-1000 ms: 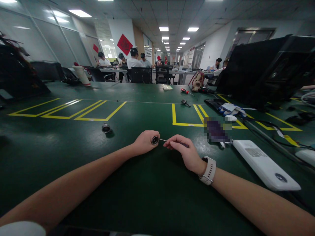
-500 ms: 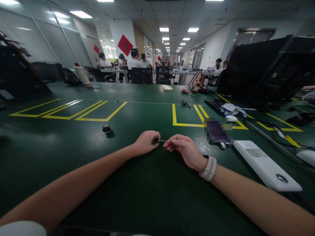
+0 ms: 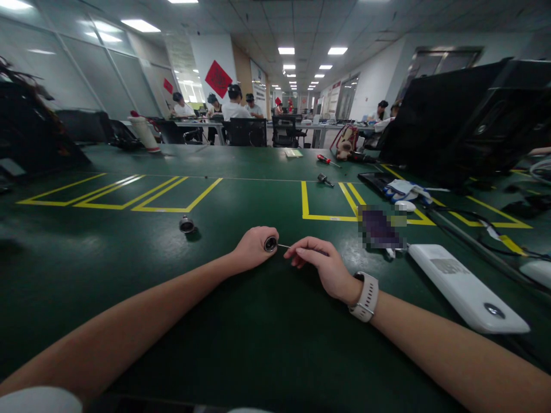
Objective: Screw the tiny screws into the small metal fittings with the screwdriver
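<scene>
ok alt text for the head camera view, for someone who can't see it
A person's left hand grips a round metal part while the right hand holds a thin-shafted tool pointed at it. Below is a green table marked with yellow lines; another metal part sits to the left and a white device lies to the right.

Bare forearms (image 3: 163,307) — a pale, slotted watch strap (image 3: 367,296) rings the right wrist (image 3: 353,291).
</scene>
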`<action>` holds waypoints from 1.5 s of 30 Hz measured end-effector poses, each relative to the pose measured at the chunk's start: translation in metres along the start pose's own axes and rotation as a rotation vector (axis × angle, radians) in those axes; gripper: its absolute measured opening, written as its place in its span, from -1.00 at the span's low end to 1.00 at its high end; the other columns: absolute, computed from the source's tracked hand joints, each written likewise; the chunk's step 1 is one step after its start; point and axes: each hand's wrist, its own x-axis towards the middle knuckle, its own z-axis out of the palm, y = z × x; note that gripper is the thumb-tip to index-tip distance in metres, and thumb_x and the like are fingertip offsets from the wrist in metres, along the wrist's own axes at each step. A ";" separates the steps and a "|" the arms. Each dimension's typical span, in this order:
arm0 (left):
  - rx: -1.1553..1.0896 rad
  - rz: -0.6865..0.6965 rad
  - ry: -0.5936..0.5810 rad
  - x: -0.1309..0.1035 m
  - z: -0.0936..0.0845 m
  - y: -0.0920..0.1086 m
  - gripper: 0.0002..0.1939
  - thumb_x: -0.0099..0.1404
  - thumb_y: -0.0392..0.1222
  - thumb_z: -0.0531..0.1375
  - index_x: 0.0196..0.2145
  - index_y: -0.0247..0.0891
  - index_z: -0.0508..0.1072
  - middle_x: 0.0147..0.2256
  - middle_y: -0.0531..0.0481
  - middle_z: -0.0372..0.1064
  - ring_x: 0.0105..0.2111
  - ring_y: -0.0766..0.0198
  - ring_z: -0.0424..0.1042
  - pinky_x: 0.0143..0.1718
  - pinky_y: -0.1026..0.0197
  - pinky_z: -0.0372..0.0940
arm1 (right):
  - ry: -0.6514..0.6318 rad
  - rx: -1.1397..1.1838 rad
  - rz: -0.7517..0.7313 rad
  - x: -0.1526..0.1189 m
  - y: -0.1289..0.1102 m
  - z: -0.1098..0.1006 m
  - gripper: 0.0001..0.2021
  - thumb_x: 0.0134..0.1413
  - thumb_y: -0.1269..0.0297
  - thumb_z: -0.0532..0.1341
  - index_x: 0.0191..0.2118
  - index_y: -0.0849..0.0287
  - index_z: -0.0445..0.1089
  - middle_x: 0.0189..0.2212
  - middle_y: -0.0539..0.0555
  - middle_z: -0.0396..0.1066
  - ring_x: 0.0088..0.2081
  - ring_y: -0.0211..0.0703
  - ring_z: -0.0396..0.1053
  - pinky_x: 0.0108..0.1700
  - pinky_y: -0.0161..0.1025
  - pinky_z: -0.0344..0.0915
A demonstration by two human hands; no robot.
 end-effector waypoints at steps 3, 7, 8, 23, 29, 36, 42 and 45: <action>-0.080 0.019 0.020 -0.001 0.000 -0.001 -0.96 0.10 -0.31 0.14 -0.49 -0.30 0.32 -0.51 0.08 0.30 -0.47 0.35 0.29 -0.43 0.31 0.18 | 0.017 0.179 0.072 0.003 0.000 -0.001 -0.87 0.03 0.34 0.15 -0.36 0.22 0.44 -0.34 0.09 0.48 -0.39 -0.23 0.34 -0.30 -0.22 0.22; -0.111 0.014 0.033 -0.001 0.001 -0.002 -0.95 0.10 -0.30 0.13 -0.50 -0.30 0.31 -0.52 0.10 0.28 -0.49 0.37 0.28 -0.46 0.33 0.17 | 0.027 0.235 0.080 0.004 0.002 -0.001 -0.88 0.03 0.34 0.15 -0.36 0.20 0.43 -0.34 0.08 0.48 -0.39 -0.23 0.33 -0.30 -0.22 0.22; -0.103 0.007 0.038 -0.001 0.001 -0.001 -0.95 0.10 -0.30 0.13 -0.50 -0.30 0.31 -0.52 0.10 0.28 -0.49 0.37 0.28 -0.46 0.33 0.17 | 0.034 0.202 0.054 0.004 0.002 -0.001 -0.87 0.04 0.34 0.14 -0.36 0.20 0.43 -0.35 0.08 0.47 -0.39 -0.23 0.33 -0.30 -0.23 0.22; -0.086 0.030 0.032 -0.001 0.000 0.000 -0.95 0.11 -0.30 0.13 -0.50 -0.29 0.31 -0.53 0.09 0.28 -0.49 0.36 0.29 -0.45 0.32 0.17 | 0.006 0.240 0.076 0.006 0.004 -0.002 -0.88 0.01 0.33 0.17 -0.36 0.22 0.44 -0.35 0.09 0.49 -0.40 -0.23 0.35 -0.31 -0.23 0.23; -0.029 0.000 0.033 0.000 0.000 0.001 -0.95 0.10 -0.32 0.14 -0.50 -0.29 0.31 -0.52 0.08 0.29 -0.48 0.34 0.29 -0.43 0.30 0.16 | 0.049 0.084 -0.008 0.002 0.004 0.000 -0.87 0.05 0.32 0.15 -0.35 0.18 0.45 -0.36 0.06 0.46 -0.36 -0.21 0.34 -0.29 -0.21 0.23; 0.132 0.003 -0.008 0.001 -0.001 0.006 -0.95 0.08 -0.36 0.15 -0.49 -0.28 0.33 -0.50 0.06 0.33 -0.46 0.29 0.30 -0.36 0.23 0.17 | 0.004 -0.175 -0.053 -0.001 0.001 0.002 -0.85 0.08 0.32 0.14 -0.32 0.16 0.47 -0.34 0.05 0.44 -0.29 -0.18 0.35 -0.24 -0.18 0.24; 0.014 0.042 0.002 -0.001 -0.002 0.001 -0.97 0.10 -0.31 0.16 -0.47 -0.29 0.33 -0.48 0.05 0.32 -0.45 0.31 0.31 -0.38 0.27 0.18 | 0.014 0.216 0.072 0.005 0.004 -0.003 -0.87 0.02 0.35 0.16 -0.38 0.21 0.45 -0.38 0.08 0.49 -0.35 -0.20 0.36 -0.27 -0.20 0.23; -0.075 0.048 0.018 -0.001 -0.001 -0.001 -0.95 0.12 -0.29 0.14 -0.49 -0.30 0.32 -0.50 0.07 0.30 -0.47 0.34 0.30 -0.42 0.30 0.17 | 0.014 0.264 0.082 0.006 0.004 -0.003 -0.88 0.01 0.34 0.17 -0.37 0.21 0.45 -0.38 0.08 0.49 -0.35 -0.20 0.36 -0.28 -0.21 0.22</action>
